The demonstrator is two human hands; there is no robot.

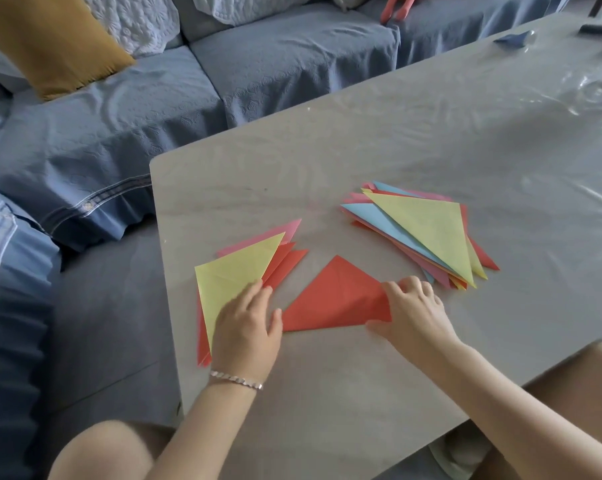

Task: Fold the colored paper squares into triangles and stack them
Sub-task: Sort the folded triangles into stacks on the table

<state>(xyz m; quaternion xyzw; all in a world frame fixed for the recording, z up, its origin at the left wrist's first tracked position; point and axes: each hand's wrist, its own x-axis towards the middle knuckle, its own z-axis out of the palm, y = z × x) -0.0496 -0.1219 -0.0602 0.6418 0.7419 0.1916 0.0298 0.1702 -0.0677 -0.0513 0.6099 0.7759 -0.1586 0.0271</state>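
Observation:
A red paper triangle [334, 299] lies on the grey table [327, 140] between my hands. My right hand [415, 313] pinches its right corner, with the thumb under the edge and fingers curled on top. My left hand [246, 323] lies flat with straight fingers on a yellow triangle [235, 271] that tops a small stack of red and pink triangles at the left. A second, larger pile of triangles [427, 230], yellow on top with blue, pink and red below, sits to the right behind my right hand.
The table is covered with a clear plastic sheet [552, 116]. A blue sofa [119, 109] with a mustard cushion [46, 39] stands beyond its far edge. A small blue object [512, 39] lies at the table's far right. My knees show under the near edge.

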